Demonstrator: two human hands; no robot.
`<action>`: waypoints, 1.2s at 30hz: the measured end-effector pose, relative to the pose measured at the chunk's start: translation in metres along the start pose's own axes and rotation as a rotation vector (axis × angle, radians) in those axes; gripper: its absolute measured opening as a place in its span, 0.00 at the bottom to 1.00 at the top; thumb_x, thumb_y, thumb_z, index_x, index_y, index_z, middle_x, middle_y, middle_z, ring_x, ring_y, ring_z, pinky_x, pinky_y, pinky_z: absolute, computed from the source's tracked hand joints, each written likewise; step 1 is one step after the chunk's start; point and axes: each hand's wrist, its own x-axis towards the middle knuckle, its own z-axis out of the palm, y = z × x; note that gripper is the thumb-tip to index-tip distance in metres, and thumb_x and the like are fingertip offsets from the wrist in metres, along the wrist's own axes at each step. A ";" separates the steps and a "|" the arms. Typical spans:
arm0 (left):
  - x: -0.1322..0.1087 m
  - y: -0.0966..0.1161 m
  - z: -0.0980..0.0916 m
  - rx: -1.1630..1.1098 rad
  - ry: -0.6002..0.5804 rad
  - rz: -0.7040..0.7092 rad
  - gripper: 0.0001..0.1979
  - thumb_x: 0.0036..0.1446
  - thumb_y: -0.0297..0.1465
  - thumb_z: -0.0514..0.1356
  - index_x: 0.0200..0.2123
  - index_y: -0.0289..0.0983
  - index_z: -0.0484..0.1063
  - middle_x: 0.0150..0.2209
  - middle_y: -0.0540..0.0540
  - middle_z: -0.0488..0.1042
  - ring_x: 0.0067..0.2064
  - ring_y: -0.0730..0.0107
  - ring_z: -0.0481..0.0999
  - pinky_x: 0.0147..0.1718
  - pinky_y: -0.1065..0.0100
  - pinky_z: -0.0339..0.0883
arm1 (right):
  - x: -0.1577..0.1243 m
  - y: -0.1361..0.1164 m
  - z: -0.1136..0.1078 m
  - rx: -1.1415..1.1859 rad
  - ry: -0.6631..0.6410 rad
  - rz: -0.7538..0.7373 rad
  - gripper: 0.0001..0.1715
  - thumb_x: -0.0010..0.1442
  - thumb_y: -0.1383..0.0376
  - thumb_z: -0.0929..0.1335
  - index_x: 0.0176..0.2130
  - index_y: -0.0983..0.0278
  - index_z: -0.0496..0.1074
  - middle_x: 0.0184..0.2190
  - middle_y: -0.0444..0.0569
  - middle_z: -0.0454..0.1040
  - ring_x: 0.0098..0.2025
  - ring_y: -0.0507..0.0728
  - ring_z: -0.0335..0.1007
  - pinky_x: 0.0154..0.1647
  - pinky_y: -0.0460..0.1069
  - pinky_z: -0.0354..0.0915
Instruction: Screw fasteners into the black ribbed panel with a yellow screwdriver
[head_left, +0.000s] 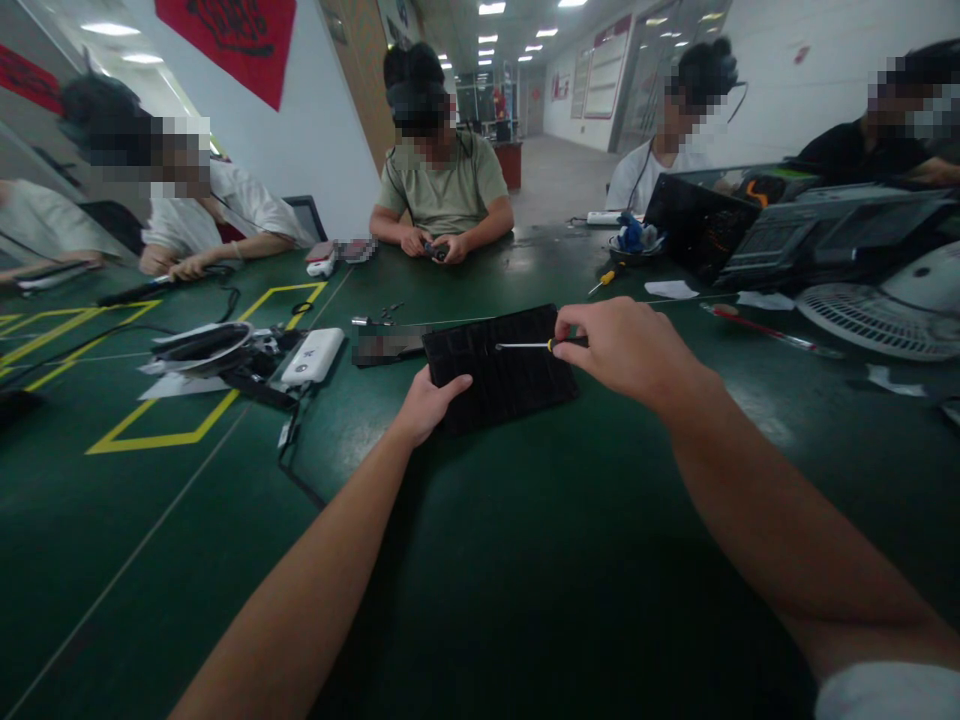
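A flat black rectangular panel [502, 390], ribbed or slotted on its face, is held tilted above the green table. My left hand [431, 402] grips its left lower edge, with the thumb lying on the face and the other fingers behind it. In my right hand [637, 350] is a screwdriver [525, 346], pinched by its black and yellow handle. The shaft lies across the panel, pointing left, and its tip meets a small spot near the panel's upper middle. Whether a screw sits there is too small to tell. Behind the panel's left side lies a dark, partly blurred object [382, 348].
Small metal parts [386, 312] lie beyond the panel. To the left are a white power bank [313, 357] and a cabled round device [202, 348]. A yellow-handled screwdriver [607, 278], a white fan [885, 300] and black equipment [825, 235] stand right. Several people sit around the table.
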 end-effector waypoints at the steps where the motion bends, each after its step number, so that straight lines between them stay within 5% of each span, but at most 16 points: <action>1: 0.000 0.000 0.000 0.001 -0.001 -0.001 0.30 0.45 0.40 0.80 0.51 0.37 0.81 0.51 0.40 0.87 0.57 0.43 0.85 0.65 0.39 0.73 | 0.000 0.000 0.000 0.001 0.009 0.000 0.11 0.69 0.59 0.72 0.49 0.55 0.84 0.45 0.53 0.85 0.45 0.66 0.79 0.41 0.57 0.64; 9: 0.001 -0.003 -0.001 -0.010 -0.004 -0.014 0.29 0.46 0.38 0.80 0.51 0.37 0.80 0.52 0.39 0.86 0.57 0.44 0.85 0.65 0.38 0.73 | 0.001 0.002 0.004 -0.011 0.039 -0.024 0.14 0.64 0.63 0.74 0.49 0.55 0.84 0.45 0.53 0.86 0.46 0.66 0.80 0.40 0.56 0.64; 36: -0.001 0.002 0.001 -0.017 0.012 -0.028 0.28 0.46 0.38 0.80 0.50 0.38 0.81 0.51 0.40 0.86 0.57 0.44 0.85 0.65 0.39 0.74 | -0.001 -0.001 -0.001 -0.060 -0.073 -0.006 0.14 0.70 0.58 0.69 0.49 0.59 0.82 0.44 0.58 0.84 0.46 0.68 0.80 0.40 0.57 0.64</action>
